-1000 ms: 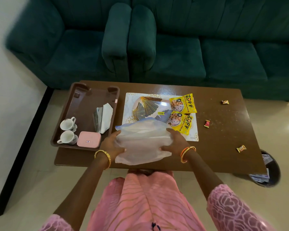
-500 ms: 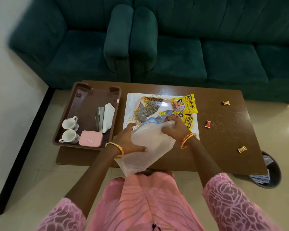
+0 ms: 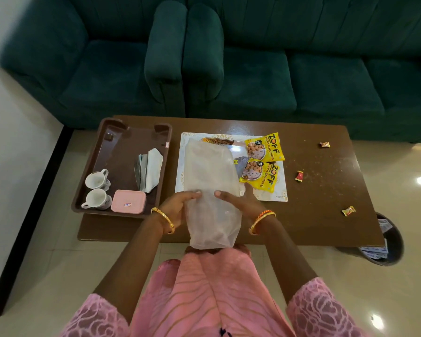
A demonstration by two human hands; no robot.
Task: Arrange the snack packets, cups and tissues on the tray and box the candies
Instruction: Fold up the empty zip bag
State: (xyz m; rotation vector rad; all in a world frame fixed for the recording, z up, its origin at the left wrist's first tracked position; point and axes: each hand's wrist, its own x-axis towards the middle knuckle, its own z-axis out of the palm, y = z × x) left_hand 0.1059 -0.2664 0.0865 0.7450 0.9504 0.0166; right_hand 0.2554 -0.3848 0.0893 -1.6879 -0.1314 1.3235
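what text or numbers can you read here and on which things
"ZOFF", "SOYA CHUNKS", "10": far yellow snack packet
"ZOFF", "CHUNKS", "10": near yellow snack packet
Small label on the pink box: too blurred to read
Small print at the corner of the white placemat: too small to read
Candy wrappers: nothing legible

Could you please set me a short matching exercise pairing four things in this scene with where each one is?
Things:
1. cups
2. snack packets
3. candies
4. plastic bag

Places:
A. loose on the bare table, right side
B. held between left hand and right hand
C. in the brown tray
D. on the white mat

Pairs: 1-C, 2-D, 3-A, 4-B
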